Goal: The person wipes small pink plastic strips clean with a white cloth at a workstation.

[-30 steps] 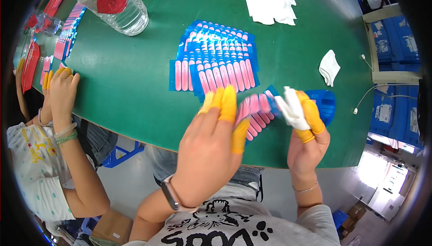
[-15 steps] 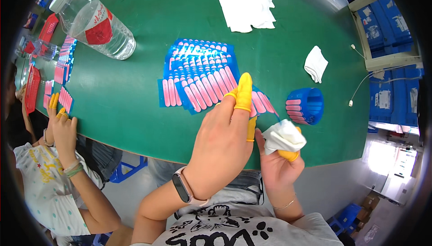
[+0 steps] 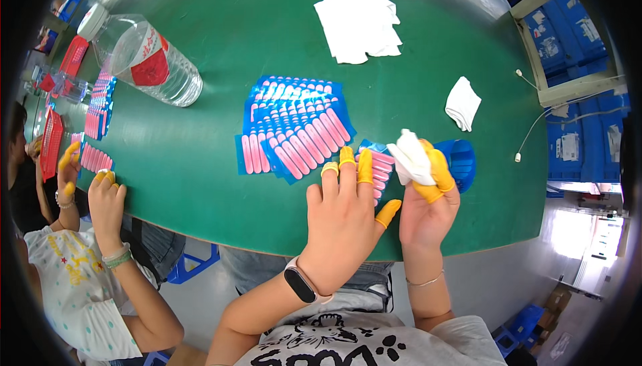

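My left hand (image 3: 342, 215), with yellow finger cots on its fingertips and thumb, lies spread over a blue sheet with pink strips (image 3: 380, 165), its fingers stretched out. White crumpled cloth (image 3: 410, 158) is gripped in my right hand (image 3: 431, 209), which wears yellow cots too; the cloth is beside that sheet's right edge. Just beyond the left fingertips, overlapping blue sheets with rows of pink strips (image 3: 304, 145) form a fanned pile. A blue ring-shaped roll (image 3: 463, 163) stands behind my right hand, which hides part of it.
On the green table (image 3: 221, 192) lie a large white cloth (image 3: 359, 25) and a smaller one (image 3: 463, 104). A clear water bottle (image 3: 150, 65) stands at the far left. Another person's hand (image 3: 107, 202) works at the left edge near red baskets (image 3: 50, 142).
My left hand has gone from a bent, pinching pose to spread fingers on the small sheet, which now lies flatter. My right hand has moved up with the cloth, partly covering the blue roll.
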Available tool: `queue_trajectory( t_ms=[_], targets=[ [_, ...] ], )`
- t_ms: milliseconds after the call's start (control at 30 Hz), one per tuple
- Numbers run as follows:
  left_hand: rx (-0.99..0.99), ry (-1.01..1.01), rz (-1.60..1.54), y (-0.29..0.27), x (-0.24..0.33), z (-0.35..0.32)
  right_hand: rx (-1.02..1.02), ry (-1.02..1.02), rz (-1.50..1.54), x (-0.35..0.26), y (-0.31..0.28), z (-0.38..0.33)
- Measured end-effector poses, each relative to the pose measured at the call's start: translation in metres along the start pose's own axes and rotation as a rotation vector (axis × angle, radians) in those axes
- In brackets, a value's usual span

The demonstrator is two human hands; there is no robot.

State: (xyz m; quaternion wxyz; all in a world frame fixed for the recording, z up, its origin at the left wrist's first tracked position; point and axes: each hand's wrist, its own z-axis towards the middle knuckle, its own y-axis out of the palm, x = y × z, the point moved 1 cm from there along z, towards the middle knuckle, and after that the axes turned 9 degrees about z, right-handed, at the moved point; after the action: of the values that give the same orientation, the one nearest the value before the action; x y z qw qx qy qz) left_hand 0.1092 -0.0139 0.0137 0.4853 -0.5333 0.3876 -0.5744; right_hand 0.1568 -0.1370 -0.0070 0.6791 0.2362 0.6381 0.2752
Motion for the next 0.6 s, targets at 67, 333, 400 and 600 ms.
queue_trajectory(
  t_ms=[67,333,400,600],
  targets=[
    [0.000,0.001,-0.009,0.001,0.001,-0.001,-0.011,-0.044,-0.140,0.002,-0.004,0.002],
    [0.044,-0.126,-0.120,0.005,-0.007,0.000,0.093,0.039,-0.066,0.000,-0.006,0.006],
    [0.012,-0.140,-0.093,0.005,-0.008,0.000,0.099,0.034,-0.073,0.001,-0.007,0.003],
    [-0.102,-0.109,-0.103,-0.001,-0.015,0.001,-0.003,-0.017,-0.179,-0.001,-0.012,-0.009]
  ],
)
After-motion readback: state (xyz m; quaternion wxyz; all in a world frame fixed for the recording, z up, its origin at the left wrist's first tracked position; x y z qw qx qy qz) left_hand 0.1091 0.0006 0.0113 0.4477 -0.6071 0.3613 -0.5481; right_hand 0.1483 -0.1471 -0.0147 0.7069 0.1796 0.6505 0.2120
